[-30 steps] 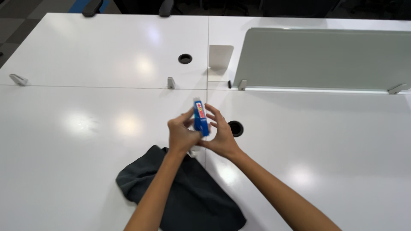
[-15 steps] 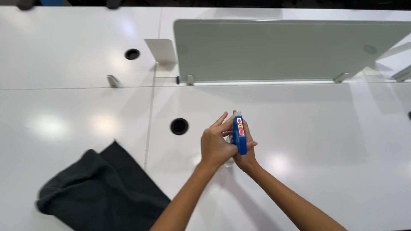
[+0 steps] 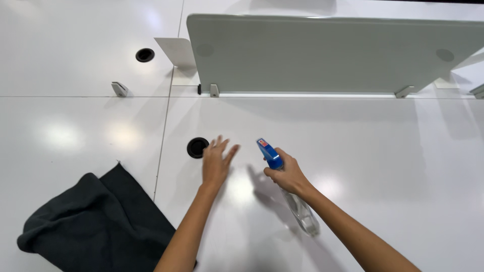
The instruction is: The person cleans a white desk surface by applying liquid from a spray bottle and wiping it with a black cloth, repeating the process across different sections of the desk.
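My right hand grips a spray bottle by its neck. The bottle has a blue trigger head pointing up and left, and a clear body slanting down toward me under my forearm. My left hand hovers open with fingers spread, just left of the nozzle and over the white desk. It holds nothing. A dark grey cloth lies crumpled at the lower left, beside my left forearm.
A round black cable hole sits just left of my left hand; another hole is farther back. A pale grey divider panel stands across the back of the desk, with small metal brackets along the seam.
My left hand has let go of the spray bottle and opened to the left. My right hand now holds the bottle alone, tilted, with its clear body showing. The view has shifted right.
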